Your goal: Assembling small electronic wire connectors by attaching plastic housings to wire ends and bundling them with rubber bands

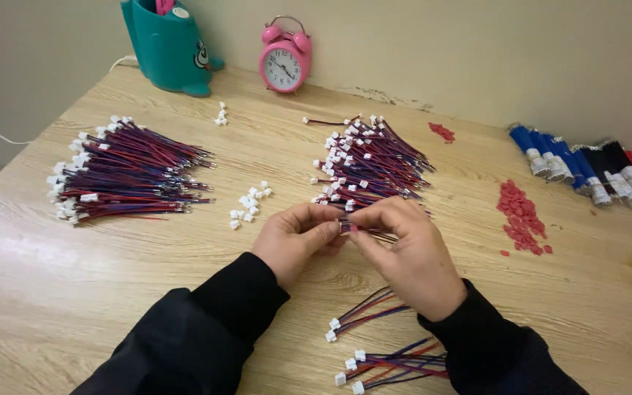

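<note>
- Left hand [298, 238]: fingers pinched shut on short red, blue and black wire lead [363, 232], held above light wooden table [111, 249], centre.
- Right hand [411, 252]: closed on same lead w/ small red plastic piece at its end.
- Step, prob.: seating the end piece; next needs straight, aligned push.
- Loose red plastic pieces [522, 216] lie far right.

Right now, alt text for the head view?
Both hands, left hand and right hand, pinch a small wire lead together over a wooden table. Bundles of red-and-blue wire leads with white connectors, loose red connectors and a pink alarm clock surround them.

Both hands [360, 238] together, fingertips pinched, forearms converging.
</note>
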